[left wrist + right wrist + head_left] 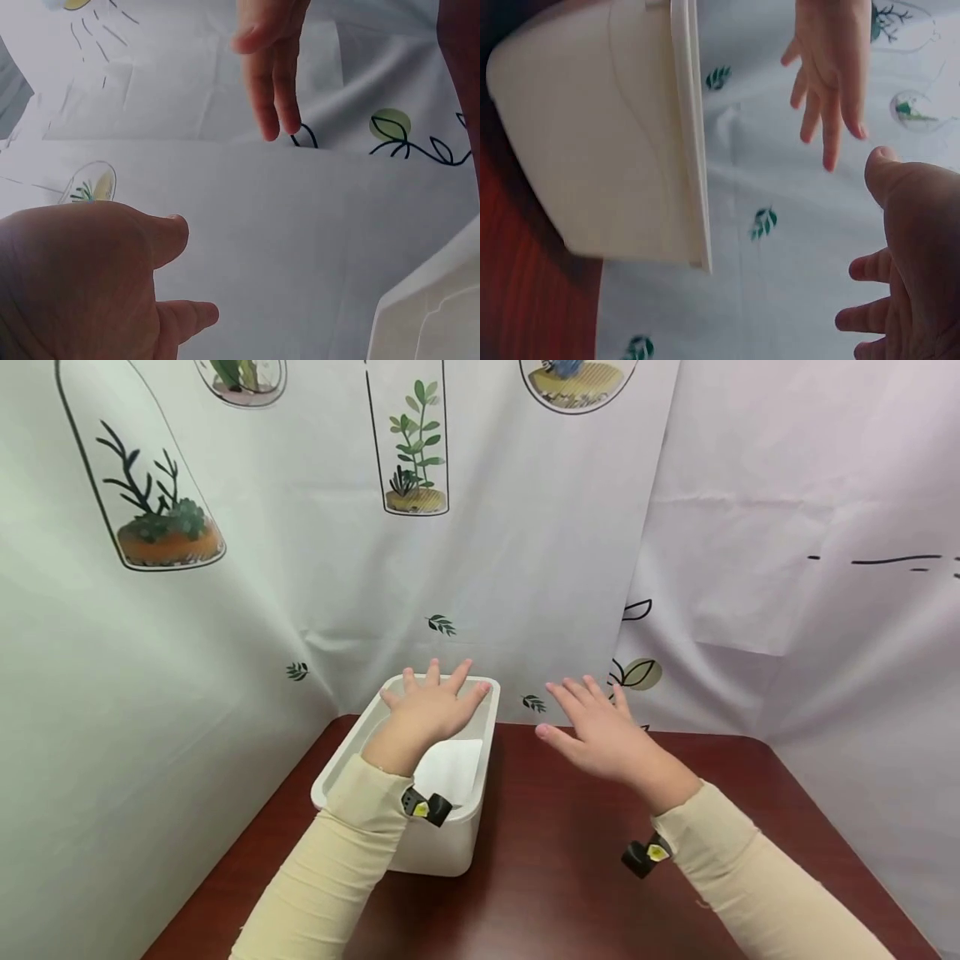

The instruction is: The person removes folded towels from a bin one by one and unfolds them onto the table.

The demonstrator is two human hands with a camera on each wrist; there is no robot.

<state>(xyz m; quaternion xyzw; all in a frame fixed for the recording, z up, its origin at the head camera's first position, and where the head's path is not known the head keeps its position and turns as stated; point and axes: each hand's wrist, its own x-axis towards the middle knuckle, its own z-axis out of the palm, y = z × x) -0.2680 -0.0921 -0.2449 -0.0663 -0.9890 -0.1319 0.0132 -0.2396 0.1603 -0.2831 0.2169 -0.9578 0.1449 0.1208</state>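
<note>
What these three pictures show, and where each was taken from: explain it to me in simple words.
There is no robot here, just a person's two bare hands. The wide picture comes from a camera on the head, looking forward and down. The other two come from cameras on the wrists, each showing its own hand up close, with the other hand farther off.

On the reddish-brown table stands an open white bin. Behind it hangs pale cloth printed with plants.

Neither hand holds anything. In the head view, the left hand appears in front of the bin's open top, fingers spread; the right hand is raised to the right of the bin, fingers extended.
</note>
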